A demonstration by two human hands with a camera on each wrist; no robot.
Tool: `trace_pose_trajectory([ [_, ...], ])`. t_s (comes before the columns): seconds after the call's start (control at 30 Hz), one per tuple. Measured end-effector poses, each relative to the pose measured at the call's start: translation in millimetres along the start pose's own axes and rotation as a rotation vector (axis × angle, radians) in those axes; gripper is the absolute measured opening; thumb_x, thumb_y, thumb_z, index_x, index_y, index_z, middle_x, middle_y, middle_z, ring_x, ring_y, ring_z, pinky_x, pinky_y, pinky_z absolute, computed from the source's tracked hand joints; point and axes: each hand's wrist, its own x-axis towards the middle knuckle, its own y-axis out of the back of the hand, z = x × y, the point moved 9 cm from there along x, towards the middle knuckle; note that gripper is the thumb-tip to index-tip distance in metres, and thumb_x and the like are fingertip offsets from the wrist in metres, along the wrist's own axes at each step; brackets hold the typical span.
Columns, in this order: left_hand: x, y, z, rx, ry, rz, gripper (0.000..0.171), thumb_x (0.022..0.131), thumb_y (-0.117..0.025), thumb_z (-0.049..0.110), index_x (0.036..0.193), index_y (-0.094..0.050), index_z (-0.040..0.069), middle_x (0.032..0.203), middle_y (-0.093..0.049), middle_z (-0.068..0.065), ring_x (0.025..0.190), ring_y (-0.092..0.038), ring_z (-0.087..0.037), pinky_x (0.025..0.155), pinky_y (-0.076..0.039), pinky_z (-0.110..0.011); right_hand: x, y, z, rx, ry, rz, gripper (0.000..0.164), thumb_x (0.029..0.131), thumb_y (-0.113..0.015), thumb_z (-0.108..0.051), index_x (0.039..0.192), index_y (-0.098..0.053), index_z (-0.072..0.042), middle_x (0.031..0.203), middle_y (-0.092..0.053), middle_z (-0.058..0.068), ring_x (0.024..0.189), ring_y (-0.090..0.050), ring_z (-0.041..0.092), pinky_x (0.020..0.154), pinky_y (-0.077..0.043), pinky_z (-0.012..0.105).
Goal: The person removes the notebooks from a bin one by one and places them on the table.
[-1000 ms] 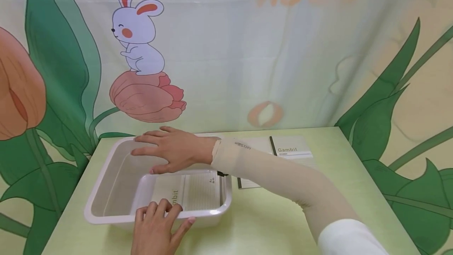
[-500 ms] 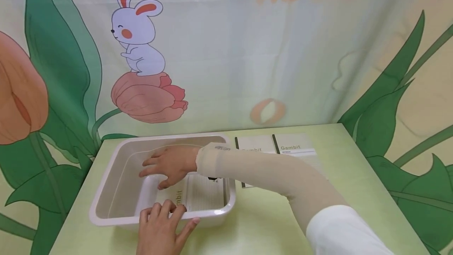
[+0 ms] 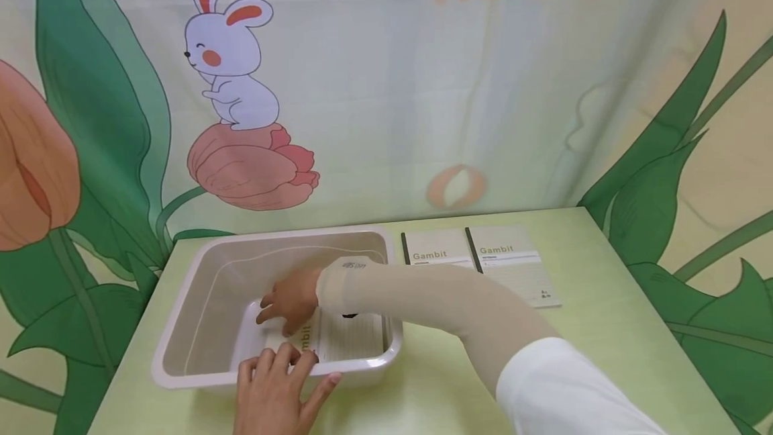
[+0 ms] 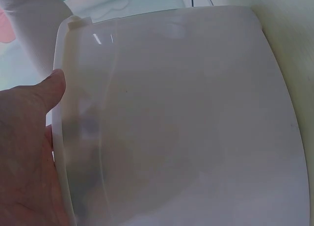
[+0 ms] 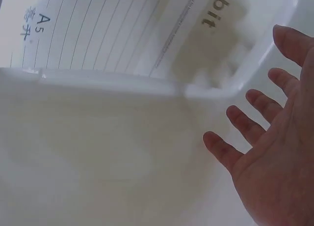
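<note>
- Green surface (image 3: 459,374) in head view is carrying a plastic basin (image 3: 205,294), a Gambit notebook (image 3: 355,340) lying inside.
- Left wrist: left grip (image 4: 24,152) is holding the rim (image 4: 58,123).
- Right wrist: right grip (image 5: 279,157) is hovering spread, empty; snagging the rim could be shifting the plastic basin.

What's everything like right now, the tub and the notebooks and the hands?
Tub: upright, open on top.
Notebook in the tub: closed, lying flat.
Left table notebook: closed, flat.
Right table notebook: closed, flat.
Left hand: gripping the tub's rim.
Right hand: inside the tub, fingers apart.
</note>
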Motion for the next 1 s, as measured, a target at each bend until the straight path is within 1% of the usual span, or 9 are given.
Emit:
trace_pose_trajectory([
  [0.13, -2.5, 0.3, -0.2, -0.014, -0.023, 0.049, 0.048, 0.088, -0.051, 0.069, 0.089, -0.060, 0.022, 0.085, -0.050, 0.005, 0.079, -0.046, -0.019, 0.077, -0.036, -0.043, 5.2, -10.0, -5.6, 0.015, -0.015, -0.029, 0.051, 0.098, -0.048, -0.044, 0.147, -0.034, -0.046, 0.152, -0.038, -0.018, 0.121, -0.047, 0.007, 0.089, -0.042, 0.023],
  [0.27, -3.5, 0.4, -0.8, -0.015, -0.033, 0.065, 0.051, 0.089, -0.047, 0.070, 0.089, -0.060, 0.021, 0.086, -0.051, 0.004, 0.079, -0.047, -0.020, 0.077, -0.036, -0.043, 6.8, -13.1, -9.9, 0.026, -0.029, -0.031, 0.052, 0.097, -0.052, -0.043, 0.146, -0.036, -0.045, 0.147, -0.042, -0.018, 0.120, -0.046, 0.006, 0.090, -0.043, 0.023],
  [0.37, -3.1, 0.0, -1.5, -0.001, -0.020, 0.039, 0.046, 0.086, -0.054, 0.067, 0.090, -0.061, 0.022, 0.087, -0.052, 0.005, 0.080, -0.048, -0.019, 0.078, -0.037, -0.043, 7.9, -10.9, -11.3, -0.006, -0.029, -0.010, 0.054, 0.096, -0.053, -0.046, 0.147, -0.035, -0.045, 0.146, -0.040, -0.016, 0.121, -0.043, 0.007, 0.091, -0.042, 0.022],
  [0.5, -2.3, 0.0, -1.4, 0.003, -0.015, 0.028, 0.044, 0.084, -0.058, 0.065, 0.091, -0.061, 0.023, 0.087, -0.052, 0.005, 0.080, -0.048, -0.019, 0.079, -0.037, -0.043, 10.9, -11.3, -10.5, -0.035, -0.040, 0.006, 0.054, 0.094, -0.054, -0.051, 0.145, -0.038, -0.045, 0.145, -0.040, -0.015, 0.123, -0.041, 0.006, 0.093, -0.041, 0.022],
  [0.7, -2.0, 1.4, -2.4, -0.014, -0.030, 0.066, 0.049, 0.089, -0.048, 0.069, 0.090, -0.061, 0.021, 0.087, -0.052, 0.004, 0.080, -0.047, -0.020, 0.078, -0.035, -0.042, 14.8, -12.1, -8.4, 0.011, -0.044, 0.001, 0.056, 0.092, -0.055, -0.052, 0.145, -0.038, -0.041, 0.145, -0.043, -0.017, 0.129, -0.042, 0.005, 0.102, -0.039, 0.024],
  [0.77, -2.9, 1.8, -2.2, -0.021, -0.031, 0.076, 0.051, 0.090, -0.045, 0.070, 0.089, -0.061, 0.021, 0.087, -0.052, 0.004, 0.080, -0.047, -0.020, 0.078, -0.035, -0.042, 15.3, -9.9, -9.4, 0.010, -0.038, 0.010, 0.056, 0.092, -0.054, -0.054, 0.143, -0.039, -0.039, 0.143, -0.045, -0.016, 0.128, -0.043, 0.005, 0.102, -0.039, 0.025],
  [0.83, -3.2, 1.9, -2.1, -0.025, -0.028, 0.075, 0.051, 0.089, -0.046, 0.069, 0.089, -0.061, 0.021, 0.087, -0.052, 0.003, 0.080, -0.047, -0.021, 0.077, -0.035, -0.042, 15.7, -6.6, -10.4, 0.001, -0.028, 0.024, 0.057, 0.091, -0.053, -0.058, 0.142, -0.040, -0.037, 0.142, -0.046, -0.017, 0.126, -0.044, 0.005, 0.102, -0.039, 0.025],
  [0.93, -2.9, 1.6, -2.4, -0.012, -0.013, 0.051, 0.048, 0.087, -0.052, 0.068, 0.090, -0.062, 0.021, 0.087, -0.052, 0.003, 0.080, -0.048, -0.020, 0.077, -0.035, -0.041, 15.9, -1.0, -12.7, -0.027, -0.012, 0.053, 0.058, 0.090, -0.053, -0.061, 0.140, -0.041, -0.035, 0.137, -0.051, -0.018, 0.122, -0.047, 0.005, 0.100, -0.039, 0.025],
  [1.0, -3.1, 1.2, -3.0, 0.000, 0.000, 0.026, 0.045, 0.085, -0.057, 0.066, 0.090, -0.063, 0.021, 0.087, -0.053, 0.003, 0.081, -0.048, -0.020, 0.077, -0.036, -0.042, 16.0, 2.0, -14.9, -0.031, 0.001, 0.069, 0.057, 0.090, -0.054, -0.061, 0.139, -0.042, -0.036, 0.133, -0.054, -0.018, 0.118, -0.048, 0.006, 0.097, -0.039, 0.026],
])
